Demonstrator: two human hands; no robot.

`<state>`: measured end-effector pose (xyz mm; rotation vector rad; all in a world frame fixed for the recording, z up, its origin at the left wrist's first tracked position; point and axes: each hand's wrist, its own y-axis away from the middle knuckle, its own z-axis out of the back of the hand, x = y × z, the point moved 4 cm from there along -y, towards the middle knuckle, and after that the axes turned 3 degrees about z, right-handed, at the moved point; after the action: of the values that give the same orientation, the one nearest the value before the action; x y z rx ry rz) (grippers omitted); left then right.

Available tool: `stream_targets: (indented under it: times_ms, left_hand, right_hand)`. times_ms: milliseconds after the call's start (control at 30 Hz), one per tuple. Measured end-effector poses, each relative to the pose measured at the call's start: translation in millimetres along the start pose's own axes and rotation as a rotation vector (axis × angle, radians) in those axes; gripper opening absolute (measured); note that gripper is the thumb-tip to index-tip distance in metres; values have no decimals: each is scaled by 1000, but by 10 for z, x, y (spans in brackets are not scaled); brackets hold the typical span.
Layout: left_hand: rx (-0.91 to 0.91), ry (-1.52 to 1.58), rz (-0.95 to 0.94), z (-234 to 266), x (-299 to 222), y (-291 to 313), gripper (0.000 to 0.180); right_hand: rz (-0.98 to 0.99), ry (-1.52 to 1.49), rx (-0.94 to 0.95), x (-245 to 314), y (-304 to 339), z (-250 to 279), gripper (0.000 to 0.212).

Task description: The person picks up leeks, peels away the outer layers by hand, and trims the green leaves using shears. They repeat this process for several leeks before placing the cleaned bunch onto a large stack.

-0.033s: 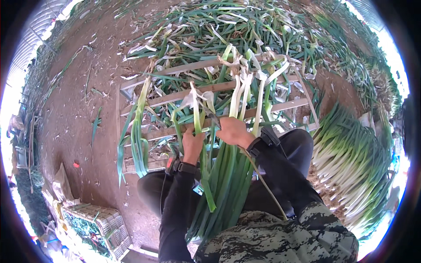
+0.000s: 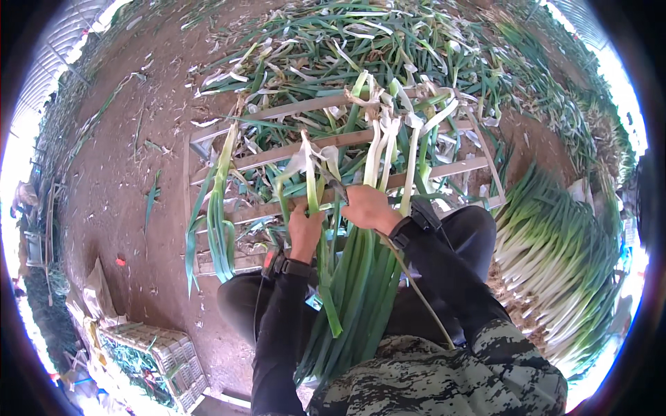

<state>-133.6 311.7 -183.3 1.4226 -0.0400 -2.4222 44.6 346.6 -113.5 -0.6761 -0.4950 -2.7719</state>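
My left hand [image 2: 305, 232] is closed around a long green onion [image 2: 309, 182], its white end pointing away from me and its leaves hanging toward my lap. Loose pale skin shows around that end. Just right of it, my right hand [image 2: 368, 209] grips a dark, narrow nozzle-like tool [image 2: 337, 188], its tip close to the onion; fingers hide the rest. A thin tan tube [image 2: 416, 284] runs from below this hand to my lap. More green onions [image 2: 378, 156] lie beside my right hand, leaves draped over my legs.
A slatted wooden frame [image 2: 316, 147] stands before me, with onions [image 2: 220, 180] over its left side. Beyond it spreads a heap of leaf scraps [image 2: 388, 41]. Right is a pile of onions [image 2: 548, 256]; lower left, a woven crate [image 2: 182, 364] holds greens.
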Motion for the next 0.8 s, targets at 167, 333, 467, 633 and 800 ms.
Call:
stream_targets:
  times_ms: [167, 333, 467, 633, 800]
  left_hand:
    - [23, -49, 26, 15, -48, 29, 45]
    - [52, -32, 82, 30, -125, 78, 48]
    - [62, -32, 96, 16, -93, 71, 47]
    - [94, 124, 135, -33, 194, -20, 37]
    - [226, 445, 341, -62, 199, -31, 27]
  right_hand:
    - [6, 16, -5, -29, -326, -84, 32]
    - [-30, 9, -39, -91, -641, -107, 29]
    - [-95, -12, -21, -128, -839, -89, 32]
    - [-9, 12, -44, -162, -879, -148, 32]
    - [-8, -7, 9, -261, -602, -47, 30]
